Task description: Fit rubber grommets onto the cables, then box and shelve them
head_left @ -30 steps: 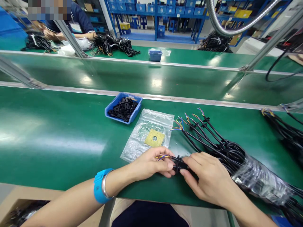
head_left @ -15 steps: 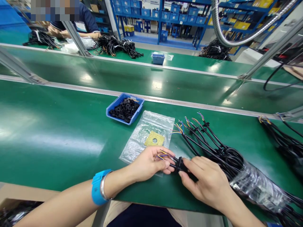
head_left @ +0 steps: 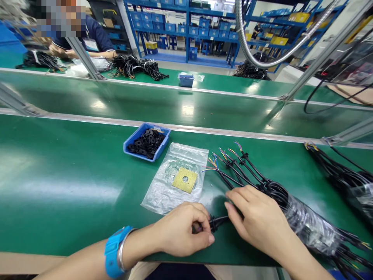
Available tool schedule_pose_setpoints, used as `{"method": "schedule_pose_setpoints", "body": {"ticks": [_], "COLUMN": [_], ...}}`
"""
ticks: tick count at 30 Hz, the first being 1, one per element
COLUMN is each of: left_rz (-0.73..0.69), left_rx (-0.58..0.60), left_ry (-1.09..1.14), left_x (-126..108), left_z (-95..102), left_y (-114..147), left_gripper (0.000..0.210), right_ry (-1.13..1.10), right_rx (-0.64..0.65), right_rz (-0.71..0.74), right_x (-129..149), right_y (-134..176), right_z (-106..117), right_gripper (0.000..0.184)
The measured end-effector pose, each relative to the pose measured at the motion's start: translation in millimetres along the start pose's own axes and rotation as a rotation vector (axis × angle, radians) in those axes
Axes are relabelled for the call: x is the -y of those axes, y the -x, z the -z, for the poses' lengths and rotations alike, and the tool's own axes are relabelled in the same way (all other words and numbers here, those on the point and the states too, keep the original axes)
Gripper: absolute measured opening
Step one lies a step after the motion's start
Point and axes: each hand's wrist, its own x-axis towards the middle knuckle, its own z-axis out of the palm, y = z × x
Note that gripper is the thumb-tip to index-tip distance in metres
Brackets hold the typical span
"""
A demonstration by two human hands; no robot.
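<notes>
My left hand (head_left: 186,229), with a blue band and a silver bangle at the wrist, is closed round the wire end of a black cable (head_left: 222,219). A black grommet-like piece (head_left: 214,223) sits on that cable just past my fingertips. My right hand (head_left: 253,214) hovers over the cable's other side, its thumb and fingers apart with nothing visible between them. Beyond it lie several black cables (head_left: 250,175) with bare coloured wire ends and similar black pieces on them, wrapped in clear film.
A blue bin (head_left: 147,142) holds many small black parts. In front of it, a clear plastic bag (head_left: 160,190) has a yellow square plate (head_left: 185,180) with a round hole. More cables (head_left: 335,175) lie at the right. Another person sits across the bench behind metal posts.
Both hands have drawn apart slightly. My left hand has come lower and turned over the wire ends; my right fingers have come off the black piece. The view has shifted a little.
</notes>
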Motion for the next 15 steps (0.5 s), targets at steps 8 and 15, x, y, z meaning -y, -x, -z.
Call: {"method": "schedule_pose_setpoints", "body": {"ticks": [8, 15], "left_rz": [-0.131, -0.043], "left_rx": [0.109, -0.039], "left_ry": [-0.123, -0.346], "left_x": [0.2, 1.8], "left_z": [-7.5, -3.3], "left_y": [7.1, 0.6], "left_gripper": [0.03, 0.018], "right_ry": [0.257, -0.092], "right_rx": [0.051, 0.126], "right_rz": [-0.064, 0.17], "right_x": [5.2, 5.9], "right_y": [-24.9, -21.8], "right_z": [-18.5, -31.1], "right_gripper": [0.044, 0.015]}}
